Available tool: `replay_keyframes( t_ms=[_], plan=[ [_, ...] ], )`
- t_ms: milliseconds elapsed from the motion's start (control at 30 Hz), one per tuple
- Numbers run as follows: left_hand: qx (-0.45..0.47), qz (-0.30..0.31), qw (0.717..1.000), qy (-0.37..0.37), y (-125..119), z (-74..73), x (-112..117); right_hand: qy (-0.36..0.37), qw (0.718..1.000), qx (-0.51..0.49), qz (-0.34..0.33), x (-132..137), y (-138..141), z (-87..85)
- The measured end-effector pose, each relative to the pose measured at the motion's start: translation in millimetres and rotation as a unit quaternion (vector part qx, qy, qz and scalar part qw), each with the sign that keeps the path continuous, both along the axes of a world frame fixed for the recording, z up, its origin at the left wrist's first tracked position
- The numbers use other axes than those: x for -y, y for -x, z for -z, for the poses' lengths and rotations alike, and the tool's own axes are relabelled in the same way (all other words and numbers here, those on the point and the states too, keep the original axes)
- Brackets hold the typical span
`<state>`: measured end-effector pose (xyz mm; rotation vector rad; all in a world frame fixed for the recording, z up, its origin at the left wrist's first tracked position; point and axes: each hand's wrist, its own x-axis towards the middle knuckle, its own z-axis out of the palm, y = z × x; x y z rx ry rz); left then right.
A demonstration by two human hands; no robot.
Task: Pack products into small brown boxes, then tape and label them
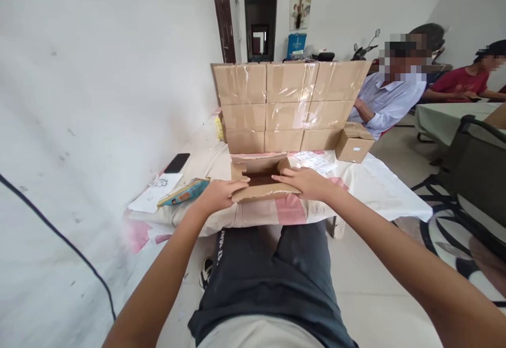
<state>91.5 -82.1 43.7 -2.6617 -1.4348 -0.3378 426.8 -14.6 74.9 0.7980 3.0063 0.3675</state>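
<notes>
An open cardboard box [261, 194] sits near the table's front edge with its top flaps raised and its opening facing up. The front flap leans toward me and has a rough, torn edge. My left hand [221, 193] grips the box at its left front corner, fingers over the rim. At the right front corner, my right hand [306, 180] holds the box, its fingers reaching over the front flap toward the opening. Both thumbs are mostly hidden. The inside looks dark brown, and I cannot make out anything in it.
Behind the box stands a wall of taped cartons [286, 100]; a small carton [354, 143] is at its right. Papers [314, 162] lie nearby. Left are a phone [177, 163], a blue-yellow packet [185, 192] and white paper [148, 199]. A person [395, 100] sits beyond the cloth-covered table [379, 195].
</notes>
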Motion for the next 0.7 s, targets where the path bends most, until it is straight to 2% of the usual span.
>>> replay_keyframes(
  t_ms=[133, 233, 333, 433, 500, 600, 633, 700],
  plan=[
    [-0.09, 0.029, 0.995, 0.031, -2, -19.5, -11, 0.018, 0.999, 0.037, 0.004, -3, 12, -14.6],
    [-0.089, 0.018, 0.995, 0.05, -1, -25.1, -21, 0.004, 0.999, 0.022, 0.029, -5, 15, -14.7],
    [-0.025, 0.023, 0.997, 0.07, 3, -23.6, -27, -0.011, 0.998, -0.055, 0.043, -13, 3, -0.3],
    [0.09, 0.024, 0.993, 0.078, 5, -14.2, -28, -0.007, 0.98, -0.196, 0.043, -25, -17, 30.4],
    [0.198, 0.01, 0.978, 0.068, 3, -1.8, -30, 0.008, 0.941, -0.334, 0.045, -32, -25, 56.2],
    [0.353, -0.04, 0.935, 0.016, -7, 25.3, -37, 0.027, 0.839, -0.539, 0.069, -40, -21, 93.5],
    [0.396, -0.07, 0.916, -0.013, -12, 35.2, -39, 0.037, 0.809, -0.581, 0.08, -41, -15, 103.9],
    [0.463, -0.136, 0.873, -0.066, -19, 53.5, -40, 0.063, 0.769, -0.629, 0.098, -43, -1, 120.0]
  ],
)
